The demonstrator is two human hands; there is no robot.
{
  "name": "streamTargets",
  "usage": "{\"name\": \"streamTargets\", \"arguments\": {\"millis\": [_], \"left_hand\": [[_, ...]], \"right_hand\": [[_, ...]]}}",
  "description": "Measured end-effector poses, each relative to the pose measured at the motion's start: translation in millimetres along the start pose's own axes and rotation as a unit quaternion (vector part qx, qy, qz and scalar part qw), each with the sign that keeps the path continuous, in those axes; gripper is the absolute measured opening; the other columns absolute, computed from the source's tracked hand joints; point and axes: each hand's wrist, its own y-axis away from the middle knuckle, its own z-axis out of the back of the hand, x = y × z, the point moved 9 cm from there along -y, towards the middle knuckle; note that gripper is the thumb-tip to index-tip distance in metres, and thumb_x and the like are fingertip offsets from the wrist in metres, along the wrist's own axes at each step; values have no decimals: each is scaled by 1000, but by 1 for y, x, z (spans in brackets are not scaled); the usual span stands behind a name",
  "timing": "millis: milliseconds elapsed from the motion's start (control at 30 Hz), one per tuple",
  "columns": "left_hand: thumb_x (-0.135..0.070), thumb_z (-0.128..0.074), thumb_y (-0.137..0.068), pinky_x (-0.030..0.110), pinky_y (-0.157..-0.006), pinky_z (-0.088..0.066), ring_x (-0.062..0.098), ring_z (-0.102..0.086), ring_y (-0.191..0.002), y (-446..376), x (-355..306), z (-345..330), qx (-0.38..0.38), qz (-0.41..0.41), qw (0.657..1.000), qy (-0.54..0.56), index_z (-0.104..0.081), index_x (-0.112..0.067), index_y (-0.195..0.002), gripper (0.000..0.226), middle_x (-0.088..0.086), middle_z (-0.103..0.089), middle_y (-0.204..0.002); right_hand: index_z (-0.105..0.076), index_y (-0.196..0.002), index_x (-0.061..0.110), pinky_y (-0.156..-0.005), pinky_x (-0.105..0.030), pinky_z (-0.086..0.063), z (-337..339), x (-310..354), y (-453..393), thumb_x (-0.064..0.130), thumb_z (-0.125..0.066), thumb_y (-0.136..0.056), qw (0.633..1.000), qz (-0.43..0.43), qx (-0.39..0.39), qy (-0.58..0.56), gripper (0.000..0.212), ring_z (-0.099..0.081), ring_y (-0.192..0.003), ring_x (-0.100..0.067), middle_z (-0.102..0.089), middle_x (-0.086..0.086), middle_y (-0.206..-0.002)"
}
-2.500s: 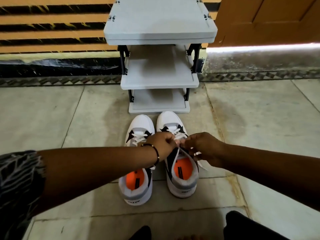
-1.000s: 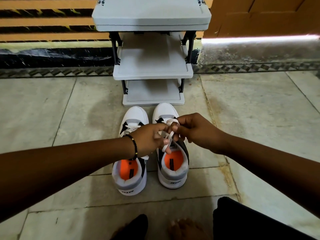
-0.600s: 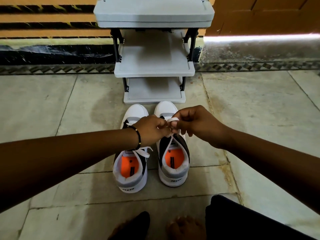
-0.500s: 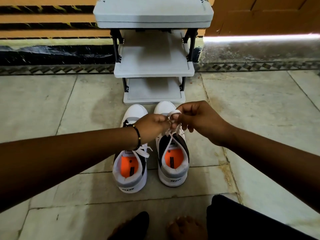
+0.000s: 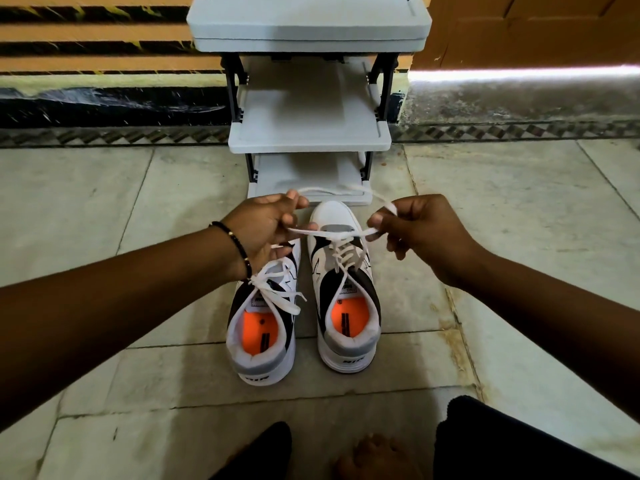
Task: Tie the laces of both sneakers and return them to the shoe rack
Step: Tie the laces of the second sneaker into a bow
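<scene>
Two white and black sneakers with orange insoles stand side by side on the floor, toes toward the grey shoe rack [image 5: 309, 135]. The left sneaker [image 5: 263, 320] has a tied bow over its tongue. Over the right sneaker [image 5: 344, 289] a white lace [image 5: 329, 233] is stretched sideways between my hands. My left hand [image 5: 265, 230] pinches the lace on the left, partly covering the left sneaker's toe. My right hand [image 5: 422, 233] pinches the lace on the right. A lace loop [image 5: 341, 191] arcs between both hands in front of the rack's bottom shelf.
The three-tier rack stands against a striped orange and black wall [image 5: 104, 46], its shelves bare. A brown door [image 5: 536, 29] is at the back right. Marble floor tiles [image 5: 519, 209] lie around. My bare foot [image 5: 374, 455] and dark clothing [image 5: 512, 448] show at the bottom.
My hands were together above the right sneaker's tongue; now they have pulled apart sideways, drawing the lace taut across the shoe.
</scene>
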Motion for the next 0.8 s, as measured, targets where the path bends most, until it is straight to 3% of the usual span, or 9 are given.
{"name": "streamTargets", "arguments": {"millis": [200,333,400,467,500,567,667,733,800], "left_hand": [[-30,-36,-96,20,-53,-36,3,-65,-67,-6,-3,46,-92,-43,991,-82,-61,-27,-76,32,-9,-43,-31],[-20,-39,-95,9,-35,-35,2,-56,-42,-5,9,61,-137,-33,979,-149,-59,-20,-74,29,-12,-48,-28],[-16,-44,-93,10,-43,-42,11,-60,-57,-6,21,63,-140,-16,971,-195,-61,-15,-79,23,-12,-60,-37],[-23,-50,-90,24,-68,-48,23,-61,-82,-9,30,62,-136,13,942,-308,-61,-7,-101,22,0,-73,-76],[-33,-52,-88,30,-82,-48,29,-59,-97,-12,34,62,-132,34,912,-386,-55,-6,-114,38,11,-68,-103],[-51,-49,-77,44,-102,-39,36,-48,-120,-14,35,55,-115,46,847,-517,-39,-11,-131,68,16,-49,-134],[-39,-50,-85,48,-109,-28,30,-37,-132,-16,28,12,-40,-42,791,-609,-33,-24,-136,57,5,-40,-144],[-27,-49,-88,48,-109,-28,27,-35,-133,-15,31,-21,34,-91,786,-610,-34,-28,-136,50,3,-41,-144],[-21,-48,-89,47,-109,-29,27,-36,-132,-15,33,-40,68,-116,787,-603,-38,-25,-134,47,4,-43,-142]], "right_hand": [[-66,-72,4,-35,-22,-40,40,-18,-4,3,-56,-87,996,-39,-79,22,18,-48,-37,-15,-59,-9,-50],[-64,-80,0,-35,-17,-41,55,-69,1,-3,-48,-88,970,-202,-113,-68,18,-52,-36,-12,-62,-6,-50],[-64,-74,8,-36,-16,-42,47,-98,12,7,-47,-92,927,-315,-110,-170,24,-50,-37,-12,-61,-5,-53],[-64,-76,10,-42,-23,-45,41,-110,21,10,-48,-92,902,-369,-110,-195,24,-54,-48,-15,-63,-6,-61],[-64,-82,7,-50,-29,-47,44,-112,21,7,-51,-90,907,-372,-115,-158,15,-56,-59,-18,-63,-9,-73],[-57,-105,-2,-68,-36,-50,57,-107,16,-4,-56,-83,928,-330,-165,-56,23,-59,-86,-28,-60,-17,-102],[-49,-127,8,-73,-29,-49,69,-69,5,-9,-48,-78,952,-165,-223,128,52,-55,-104,-26,-52,-15,-130],[-63,-112,16,-78,-26,-45,51,-37,-2,3,-53,-83,962,-40,-175,204,33,-56,-98,-17,-62,-6,-121],[-71,-95,18,-68,-20,-41,12,-26,-4,21,-59,-86,966,-8,-36,257,15,-60,-91,-12,-70,1,-101]]}}
